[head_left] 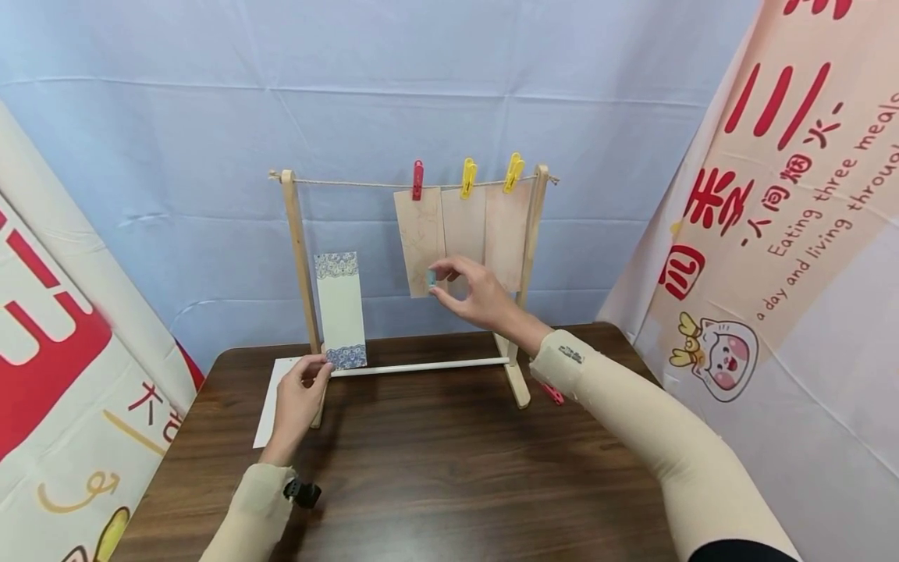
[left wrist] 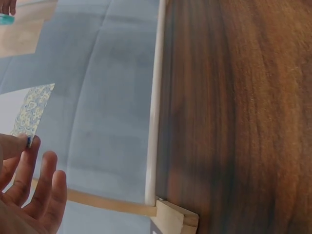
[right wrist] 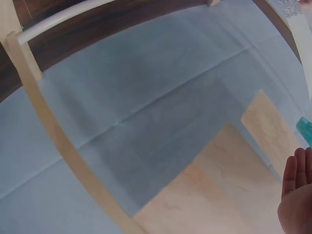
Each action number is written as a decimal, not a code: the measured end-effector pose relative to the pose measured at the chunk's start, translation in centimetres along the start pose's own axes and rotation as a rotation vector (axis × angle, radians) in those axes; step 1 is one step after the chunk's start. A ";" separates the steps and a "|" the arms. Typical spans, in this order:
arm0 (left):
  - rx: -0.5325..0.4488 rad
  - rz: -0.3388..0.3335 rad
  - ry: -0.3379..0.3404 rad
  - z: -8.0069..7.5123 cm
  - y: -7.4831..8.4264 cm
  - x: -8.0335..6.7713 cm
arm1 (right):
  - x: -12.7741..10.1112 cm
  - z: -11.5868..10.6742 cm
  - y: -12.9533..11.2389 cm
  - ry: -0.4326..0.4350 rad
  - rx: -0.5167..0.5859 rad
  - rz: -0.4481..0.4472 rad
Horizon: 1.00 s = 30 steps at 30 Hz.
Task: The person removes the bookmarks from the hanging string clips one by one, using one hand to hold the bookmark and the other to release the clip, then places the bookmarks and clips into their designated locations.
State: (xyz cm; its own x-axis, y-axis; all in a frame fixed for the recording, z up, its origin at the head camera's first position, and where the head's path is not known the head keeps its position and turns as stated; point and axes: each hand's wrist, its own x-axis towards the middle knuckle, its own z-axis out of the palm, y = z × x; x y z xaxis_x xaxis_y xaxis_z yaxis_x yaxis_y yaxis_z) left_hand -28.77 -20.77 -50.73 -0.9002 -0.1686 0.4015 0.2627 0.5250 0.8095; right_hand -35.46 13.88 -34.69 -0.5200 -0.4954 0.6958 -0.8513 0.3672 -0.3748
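My left hand point(head_left: 298, 402) pinches the bottom left corner of a tall pale paper card point(head_left: 341, 308) with blue patterned bands at both ends. The card stands upright below the rope, near the left post. In the left wrist view, thumb and finger meet on the patterned corner point(left wrist: 35, 108). My right hand point(head_left: 481, 297) holds a small teal clothespin point(head_left: 431, 278) between thumb and fingers, in front of the hanging papers. The right wrist view catches the teal clothespin point(right wrist: 305, 128) at its edge. Three beige papers point(head_left: 420, 234) hang from the rope point(head_left: 351, 183).
One red clothespin point(head_left: 417, 181) and two yellow clothespins point(head_left: 467, 178) grip the papers at the rope. The wooden rack point(head_left: 298, 250) has a white crossbar point(head_left: 428, 366) low down. A white sheet point(head_left: 268, 410) lies at left on the table; a pinkish-red clothespin point(head_left: 553, 393) lies at right.
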 end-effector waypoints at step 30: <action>0.022 -0.029 -0.013 -0.8 -1.5 -1.8 | -6.2 0.3 2.8 0.047 -0.027 0.145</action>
State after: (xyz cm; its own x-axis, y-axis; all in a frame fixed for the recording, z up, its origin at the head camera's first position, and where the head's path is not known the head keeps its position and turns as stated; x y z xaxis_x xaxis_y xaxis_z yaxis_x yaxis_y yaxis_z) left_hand -27.32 -21.92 -52.35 -0.9119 -0.1734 0.3719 0.2286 0.5380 0.8113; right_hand -34.64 17.80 -40.23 -0.6333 -0.3982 0.6636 -0.7648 0.4535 -0.4577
